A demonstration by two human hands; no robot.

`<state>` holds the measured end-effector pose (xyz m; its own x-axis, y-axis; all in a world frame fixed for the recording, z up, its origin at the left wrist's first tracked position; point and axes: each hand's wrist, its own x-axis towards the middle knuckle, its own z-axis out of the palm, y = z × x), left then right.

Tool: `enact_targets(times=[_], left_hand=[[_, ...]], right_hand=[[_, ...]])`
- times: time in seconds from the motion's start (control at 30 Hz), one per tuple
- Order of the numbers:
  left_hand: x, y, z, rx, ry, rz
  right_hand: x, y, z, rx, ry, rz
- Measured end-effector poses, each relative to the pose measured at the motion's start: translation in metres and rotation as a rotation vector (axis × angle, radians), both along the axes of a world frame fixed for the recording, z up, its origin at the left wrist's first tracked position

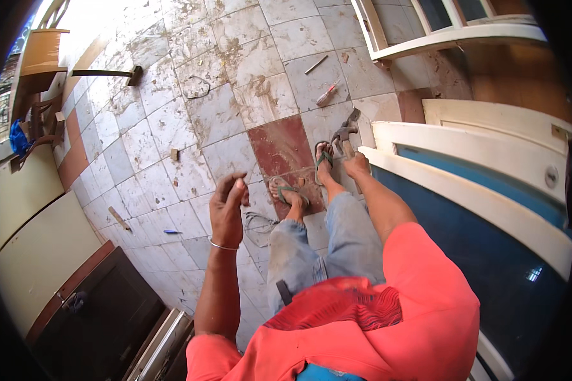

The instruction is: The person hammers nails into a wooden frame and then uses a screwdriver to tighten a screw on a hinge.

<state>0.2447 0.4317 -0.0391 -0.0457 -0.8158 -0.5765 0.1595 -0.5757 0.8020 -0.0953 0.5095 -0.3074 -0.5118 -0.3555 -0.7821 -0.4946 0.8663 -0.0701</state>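
Observation:
My right hand (357,166) is closed round the wooden handle of a claw hammer (347,147). Its metal head points away from me, just right of my right foot and beside the white-framed panels (464,171). My left hand (227,206), with a bangle at its wrist, hovers above the tiled floor (190,171) left of my feet. Its fingers are loosely bent and apart, and I see nothing between them. A screwdriver (327,94) with a clear and red handle lies on the tiles beyond the hammer, near a short dark rod (316,64).
Another hammer (111,73) is at the upper left. A bent wire loop (199,87), a blue pen-like stick (172,232), a wood strip (119,218) and debris litter the dusty floor. A dark cabinet door (95,317) borders the lower left; a white frame (451,38) stands upper right.

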Motion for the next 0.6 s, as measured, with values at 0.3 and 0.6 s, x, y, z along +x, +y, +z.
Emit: enact_targets(times=[0.3, 0.6], left_hand=[[0.011, 0.118, -0.325, 0.668, -0.096, 0.384], [-0.035, 0.116, -0.451, 0.739, -0.136, 0.179]], right_hand=[[-0.008, -0.141, -0.294, -0.266, 0.110, -0.019], [0.008, -0.191, -0.407, -0.316, 0.150, 0.249]])
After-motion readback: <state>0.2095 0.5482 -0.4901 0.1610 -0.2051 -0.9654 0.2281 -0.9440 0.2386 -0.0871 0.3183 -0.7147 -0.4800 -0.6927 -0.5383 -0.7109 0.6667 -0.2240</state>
